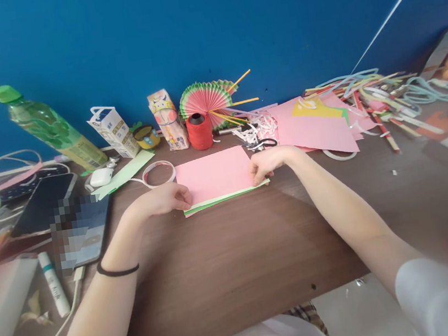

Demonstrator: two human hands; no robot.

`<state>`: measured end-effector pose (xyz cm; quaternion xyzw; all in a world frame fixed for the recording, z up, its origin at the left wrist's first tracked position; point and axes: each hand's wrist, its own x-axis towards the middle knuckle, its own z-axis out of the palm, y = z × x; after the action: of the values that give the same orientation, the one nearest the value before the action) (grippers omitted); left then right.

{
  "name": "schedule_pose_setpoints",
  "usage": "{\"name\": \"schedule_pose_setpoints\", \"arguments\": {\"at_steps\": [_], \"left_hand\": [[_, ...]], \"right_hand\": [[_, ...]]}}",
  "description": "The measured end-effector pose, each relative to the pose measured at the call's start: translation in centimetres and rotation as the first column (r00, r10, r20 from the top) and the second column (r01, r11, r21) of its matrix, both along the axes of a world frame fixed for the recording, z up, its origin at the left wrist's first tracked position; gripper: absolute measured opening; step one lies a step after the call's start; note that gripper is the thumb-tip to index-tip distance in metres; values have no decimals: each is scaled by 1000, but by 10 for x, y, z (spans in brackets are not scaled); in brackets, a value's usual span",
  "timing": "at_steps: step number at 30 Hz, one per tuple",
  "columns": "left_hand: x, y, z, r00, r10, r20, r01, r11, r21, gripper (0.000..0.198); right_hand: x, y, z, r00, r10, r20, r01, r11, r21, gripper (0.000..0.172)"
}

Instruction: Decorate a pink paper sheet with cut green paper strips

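Observation:
A pink sheet of paper (213, 176) lies on the brown table, its near edge showing a pale strip and a green paper layer (204, 207) beneath. My left hand (169, 198) is closed in a pinch at the near left corner of the pink paper. At the near right corner, my right hand (268, 164) pinches the same paper between thumb and fingers. A roll of double-sided tape (157, 165) lies just behind my left hand. Black-handled scissors (265, 143) rest among white paper shreds behind my right hand.
Along the blue wall stand a green-capped bottle (52, 131), a carton (114, 132), a red thread spool (199, 132) and a folded paper fan (206, 103). Pink sheets (314, 132) and several strips lie to the right. Phones (48, 203) and a marker (54, 286) are left.

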<state>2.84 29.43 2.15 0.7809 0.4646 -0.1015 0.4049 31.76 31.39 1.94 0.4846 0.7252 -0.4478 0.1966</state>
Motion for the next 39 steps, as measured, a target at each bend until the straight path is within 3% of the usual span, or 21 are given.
{"name": "schedule_pose_setpoints", "arguments": {"at_steps": [20, 39], "left_hand": [[4, -2, -6, 999, 29, -23, -29, 999, 17, 10], [7, -3, -4, 998, 43, -49, -42, 999, 15, 10]], "right_hand": [[0, 1, -3, 999, -36, 0, 36, 999, -36, 32], [2, 3, -7, 998, -60, -22, 59, 997, -56, 45]]}}
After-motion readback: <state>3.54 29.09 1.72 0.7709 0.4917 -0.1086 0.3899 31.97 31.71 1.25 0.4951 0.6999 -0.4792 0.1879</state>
